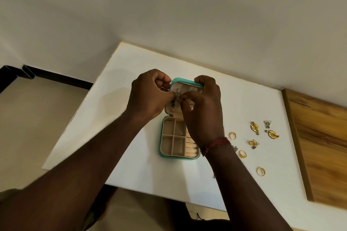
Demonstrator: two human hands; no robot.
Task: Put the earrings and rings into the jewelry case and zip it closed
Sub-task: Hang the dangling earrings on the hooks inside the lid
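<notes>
Case (161,137): open, desk (142,167) middle, lid toward far edge.
Left grip (150,93): fingers curled, pinching earring (173,106) at lid.
Right grip (202,114): pinching same earring.
Rings (232,135), earrings (254,127): loose, between case and right edge.

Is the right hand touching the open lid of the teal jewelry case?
Touching. The head view shows the right hand with fingers curled over the top rim of the teal jewelry case lid.

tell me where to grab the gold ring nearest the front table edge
Pinch the ring by its band, thumb and forefinger on opposite outer sides, coming straight down from above. It seems to lie flat on the table, its opening facing up, with bare space around it. The right hand is nearer, though it now pinches an earring.
</notes>
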